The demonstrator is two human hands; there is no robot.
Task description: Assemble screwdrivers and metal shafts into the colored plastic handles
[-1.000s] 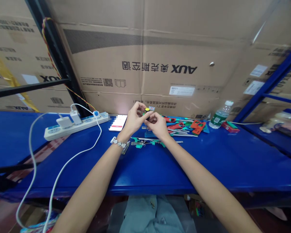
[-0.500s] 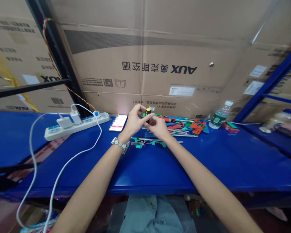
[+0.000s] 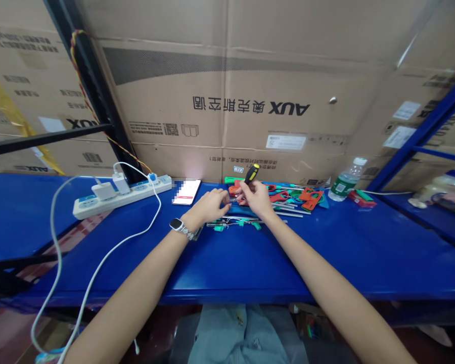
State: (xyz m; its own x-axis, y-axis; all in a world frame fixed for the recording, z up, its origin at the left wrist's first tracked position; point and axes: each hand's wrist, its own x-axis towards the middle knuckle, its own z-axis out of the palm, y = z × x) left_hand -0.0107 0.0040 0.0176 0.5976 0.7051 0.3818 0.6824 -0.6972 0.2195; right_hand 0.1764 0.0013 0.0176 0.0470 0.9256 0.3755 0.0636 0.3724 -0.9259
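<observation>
My right hand (image 3: 257,198) pinches a screwdriver with a black and yellow handle (image 3: 252,173). The handle rises out of the fingers and tilts to the right; its lower end is hidden by the hand. To its left, my left hand (image 3: 209,206) is over the table with fingers loosely bent and the thumb apart, and no object shows in it. A watch (image 3: 177,225) sits on the left wrist. Just below the hands lie thin metal rods with green pieces (image 3: 241,222). Behind and right of them is a pile of red and orange handled tools (image 3: 280,196).
A phone (image 3: 186,192) lies on the blue table (image 3: 242,268), left of my hands. Further left is a white power strip (image 3: 109,197) with chargers and a trailing cable (image 3: 117,245). A water bottle (image 3: 347,179) and a red box (image 3: 362,199) stand at right. Cardboard (image 3: 167,101) walls the back.
My hands have parted. The left has drawn off the screwdriver and come down nearer me; the right, a little further right, holds it alone, its handle now leaning right.
</observation>
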